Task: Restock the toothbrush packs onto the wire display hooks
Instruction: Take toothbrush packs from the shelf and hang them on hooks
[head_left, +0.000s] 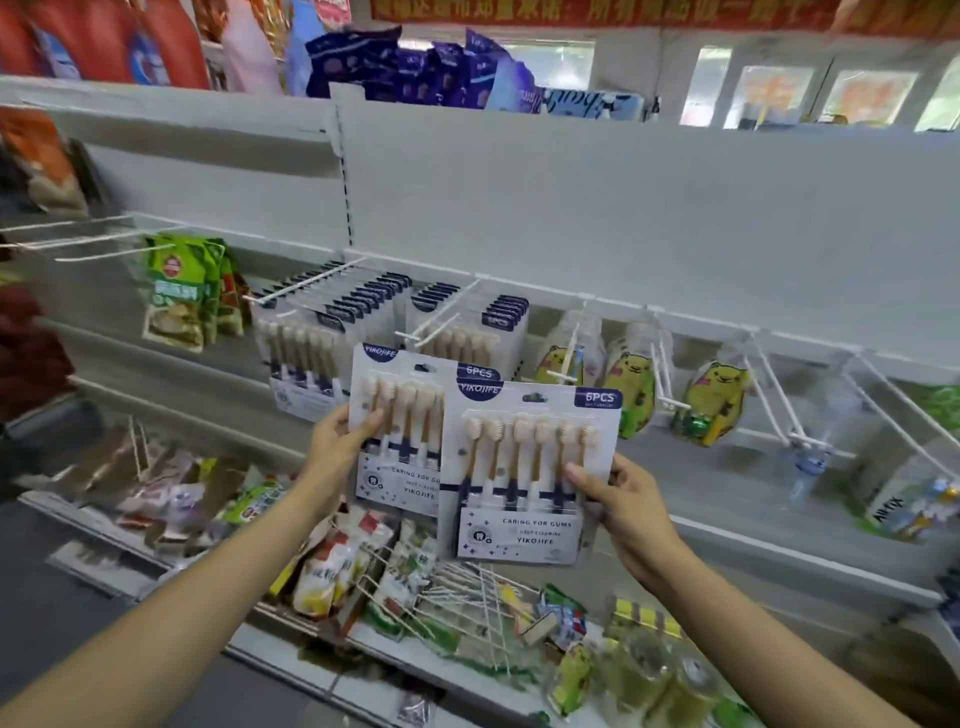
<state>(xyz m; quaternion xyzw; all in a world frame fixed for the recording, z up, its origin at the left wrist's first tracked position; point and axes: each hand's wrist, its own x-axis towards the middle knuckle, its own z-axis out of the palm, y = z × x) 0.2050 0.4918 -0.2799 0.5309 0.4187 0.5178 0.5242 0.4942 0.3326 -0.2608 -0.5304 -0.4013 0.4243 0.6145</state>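
I hold two white six-piece toothbrush packs upright in front of the shelf. My left hand (340, 439) grips the rear pack (395, 431) by its left edge. My right hand (626, 501) grips the front pack (524, 467) by its lower right edge, and this pack overlaps the rear one. Just behind them, a long row of the same packs (332, 332) hangs on a white wire hook (306, 283). A shorter row (478, 327) hangs on the neighbouring wire hook (441, 325), whose front end stands bare.
Yellow bear-print children's toothbrush packs (714, 402) hang on hooks to the right. A green food packet (179, 291) hangs at the left under bare hooks (98, 244). Lower hooks carry mixed snack packets (337, 566). Blue bags (415, 67) sit on the top shelf.
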